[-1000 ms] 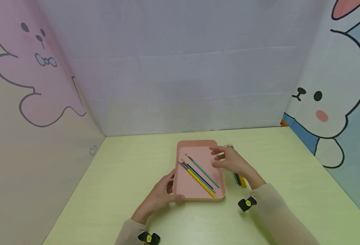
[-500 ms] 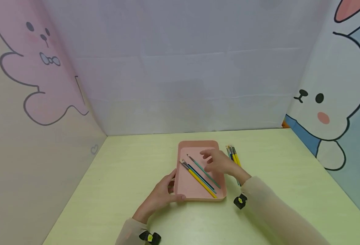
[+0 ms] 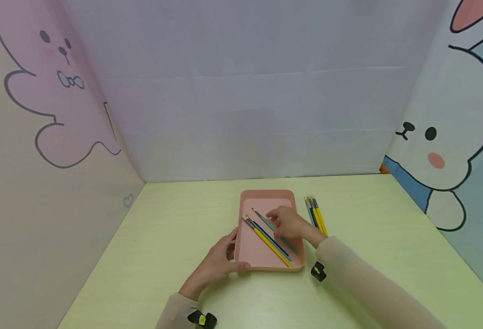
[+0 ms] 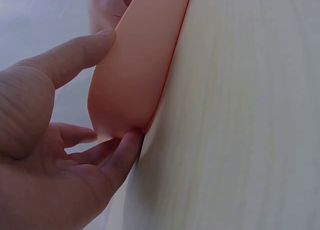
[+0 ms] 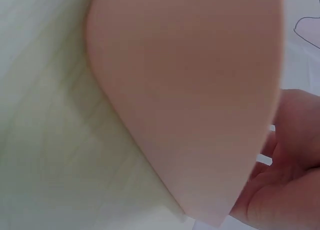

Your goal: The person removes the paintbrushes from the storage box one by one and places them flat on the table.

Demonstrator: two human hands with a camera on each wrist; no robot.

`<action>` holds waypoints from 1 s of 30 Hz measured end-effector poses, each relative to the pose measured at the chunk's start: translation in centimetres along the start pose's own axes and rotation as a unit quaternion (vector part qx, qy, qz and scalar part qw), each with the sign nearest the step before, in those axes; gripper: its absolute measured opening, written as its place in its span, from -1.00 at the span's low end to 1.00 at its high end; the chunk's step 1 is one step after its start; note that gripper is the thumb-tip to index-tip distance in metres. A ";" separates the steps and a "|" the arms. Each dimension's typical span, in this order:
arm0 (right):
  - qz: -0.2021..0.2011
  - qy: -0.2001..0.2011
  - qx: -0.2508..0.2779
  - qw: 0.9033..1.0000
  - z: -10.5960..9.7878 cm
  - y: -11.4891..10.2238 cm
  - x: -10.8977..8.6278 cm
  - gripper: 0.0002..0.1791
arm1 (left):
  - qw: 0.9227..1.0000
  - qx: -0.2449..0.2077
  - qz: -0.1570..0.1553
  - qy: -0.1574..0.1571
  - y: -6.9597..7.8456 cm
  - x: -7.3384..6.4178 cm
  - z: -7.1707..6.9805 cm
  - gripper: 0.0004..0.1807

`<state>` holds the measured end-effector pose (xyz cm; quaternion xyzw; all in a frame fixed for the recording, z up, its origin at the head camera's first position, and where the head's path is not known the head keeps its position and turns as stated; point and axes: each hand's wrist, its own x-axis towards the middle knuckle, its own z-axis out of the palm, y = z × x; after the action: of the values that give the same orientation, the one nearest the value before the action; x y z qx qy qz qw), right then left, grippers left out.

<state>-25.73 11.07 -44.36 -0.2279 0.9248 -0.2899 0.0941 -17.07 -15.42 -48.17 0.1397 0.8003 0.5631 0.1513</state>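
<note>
A shallow pink tray (image 3: 266,194) sits on the table with several slim paintbrushes lying slanted in it. My left hand (image 3: 214,262) grips its near left corner; in the left wrist view the thumb lies at the rim of the tray (image 4: 142,50) and the fingertips reach its lower edge. Over the tray's right side, my right hand (image 3: 289,223) has bent, spread fingers straddling a teal paintbrush (image 3: 289,245). Left of it lie a dark blue paintbrush (image 3: 271,239) and a yellow paintbrush (image 3: 272,247). The tray wall (image 5: 190,65) hides the right fingertips in the right wrist view.
Right of the tray lies a bundle of yellow, blue and teal paintbrushes (image 3: 316,214), partly covered by my right forearm. Pale yellow-green table (image 3: 175,219) surrounds the tray. A white curtain (image 3: 225,114) closes off the back, with cartoon-printed panels at both sides.
My right hand has moved left from the tray's right edge and down to the teal paintbrush. The left hand stays at the tray corner, and the brushes keep their places.
</note>
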 end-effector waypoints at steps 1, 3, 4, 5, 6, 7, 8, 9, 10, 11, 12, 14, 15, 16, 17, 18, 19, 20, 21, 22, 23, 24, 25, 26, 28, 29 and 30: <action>0.001 0.000 -0.004 1.000 0.1 0.0 0.0 -0.39 | 1.000 0.000 0.000 0.000 0.0 0.0 0.0 0.22; 0.006 0.000 -0.005 1.000 0.3 -0.1 0.2 -0.40 | 1.000 -0.001 0.000 -0.001 0.0 0.0 0.0 0.22; 0.008 0.000 -0.008 1.000 0.4 -0.1 0.2 -0.41 | 1.000 -0.001 -0.001 -0.001 0.0 0.0 0.0 0.22; 0.011 0.000 -0.010 1.000 0.5 -0.1 0.3 -0.42 | 1.000 0.000 -0.001 0.000 0.0 0.0 0.0 0.22; 0.014 0.001 -0.013 1.000 0.5 -0.1 0.4 -0.42 | 1.000 0.000 -0.002 0.000 0.0 0.0 0.0 0.22; 0.016 0.001 -0.016 1.000 0.6 0.0 0.4 -0.43 | 1.000 0.000 -0.003 -0.001 0.1 0.0 0.0 0.22; 0.020 0.002 -0.015 1.000 0.7 0.0 0.5 -0.44 | 1.000 0.000 -0.003 -0.001 0.1 0.0 -0.1 0.22; 0.021 0.003 -0.019 1.000 0.8 0.0 0.5 -0.44 | 1.000 0.000 -0.004 -0.001 0.1 0.0 -0.1 0.22; 0.021 0.004 -0.022 1.000 0.8 0.0 0.6 -0.45 | 1.000 -0.001 -0.004 -0.001 0.1 0.0 -0.1 0.22; 0.022 0.005 -0.023 0.999 0.9 0.1 0.7 -0.46 | 1.000 -0.001 -0.005 -0.001 0.1 0.0 -0.1 0.22; 0.024 0.005 -0.021 0.999 0.9 0.0 0.7 -0.47 | 1.000 -0.001 -0.004 -0.001 0.1 0.0 -0.1 0.22; 0.028 0.004 -0.020 0.999 1.0 0.0 0.9 -0.48 | 1.000 -0.001 -0.004 -0.002 0.1 0.0 -0.1 0.22; 0.030 0.004 -0.020 0.999 1.1 -0.1 0.9 -0.48 | 1.000 -0.001 -0.004 -0.002 0.1 0.0 -0.1 0.22; 0.033 0.004 -0.017 0.999 1.1 -0.1 0.9 -0.49 | 1.000 -0.001 -0.003 -0.002 0.1 0.0 -0.1 0.22; 0.037 0.004 -0.013 0.999 1.1 -0.1 1.0 -0.49 | 1.000 -0.001 -0.003 -0.003 0.1 0.0 -0.1 0.22; 0.040 0.004 -0.011 0.999 1.2 -0.2 1.0 -0.50 | 1.000 -0.002 -0.002 -0.004 0.1 0.0 -0.1 0.22; 0.039 0.006 -0.011 0.999 1.2 -0.1 1.1 -0.50 | 1.000 -0.003 -0.001 -0.004 0.1 0.0 -0.1 0.22; 0.037 0.008 -0.009 0.999 1.2 -0.1 1.1 -0.50 | 1.000 -0.002 0.002 -0.004 0.1 -0.1 -0.2 0.22; 0.036 0.009 -0.005 0.999 1.2 -0.1 1.1 -0.51 | 1.000 -0.001 0.003 -0.004 0.1 -0.1 -0.2 0.22; 0.035 0.011 0.000 0.999 1.2 0.0 1.1 -0.51 | 1.000 0.000 0.004 -0.003 0.2 -0.1 -0.2 0.21; 0.033 0.013 0.005 0.999 1.3 0.1 1.1 -0.52 | 1.000 0.002 0.005 -0.003 0.2 -0.2 -0.2 0.22; 0.031 0.015 0.010 0.999 1.2 0.1 1.1 -0.52 | 1.000 0.003 0.006 -0.002 0.3 -0.2 -0.2 0.21; 0.029 0.015 0.016 0.999 1.2 0.2 1.1 -0.52 | 1.000 0.004 0.007 -0.001 0.3 -0.2 -0.2 0.21; 0.031 0.015 0.024 0.999 1.2 0.3 1.1 -0.52 | 1.000 0.005 0.008 0.000 0.4 -0.2 -0.2 0.21; 0.035 0.014 0.046 0.998 1.0 0.4 1.0 -0.51 | 1.000 0.005 0.007 0.002 0.4 -0.3 -0.2 0.21; 0.037 0.013 0.060 0.997 0.9 0.5 1.0 -0.50 | 1.000 0.006 0.007 0.002 0.4 -0.3 -0.1 0.21; 0.039 0.011 0.074 0.996 0.7 0.6 0.9 -0.49 | 1.000 0.008 0.006 0.003 0.4 -0.3 -0.1 0.22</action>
<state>-26.52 10.71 -45.31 -0.1805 0.9101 -0.3559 0.1116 -16.82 -15.49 -47.70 0.1437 0.8043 0.5582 0.1443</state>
